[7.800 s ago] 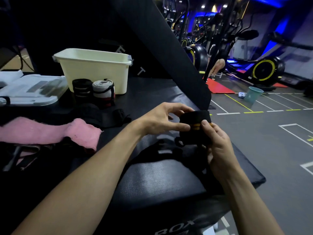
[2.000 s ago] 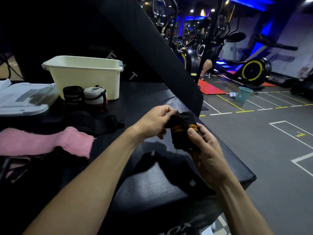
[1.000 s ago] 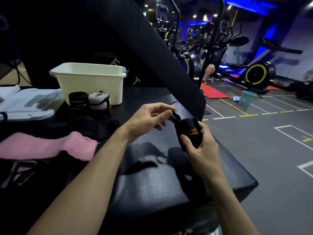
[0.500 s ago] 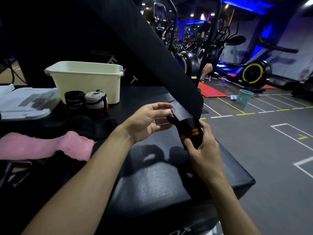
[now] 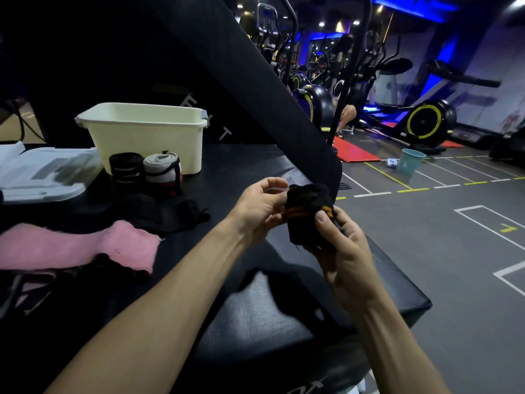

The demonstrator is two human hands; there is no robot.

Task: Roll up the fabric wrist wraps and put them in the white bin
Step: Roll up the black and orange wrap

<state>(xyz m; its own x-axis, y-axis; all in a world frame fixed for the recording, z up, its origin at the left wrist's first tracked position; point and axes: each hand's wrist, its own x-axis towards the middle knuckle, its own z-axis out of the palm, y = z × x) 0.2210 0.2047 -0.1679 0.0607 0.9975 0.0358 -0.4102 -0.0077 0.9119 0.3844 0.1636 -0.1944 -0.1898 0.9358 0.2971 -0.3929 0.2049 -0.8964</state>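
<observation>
Padding, black and broad, covers the platform where everything sits. White bin stands at its far left, with a black roll and a grey roll upright just in front of it. Pink wrap lies flat nearer the person. Above the platform's right edge, the left hand and right hand both grip a black, orange-striped wrap, fingers curled round it.

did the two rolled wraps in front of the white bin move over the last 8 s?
No. The black roll and the grey roll stand side by side against the front wall of the white bin, as before. Only the camera shifted.
</observation>
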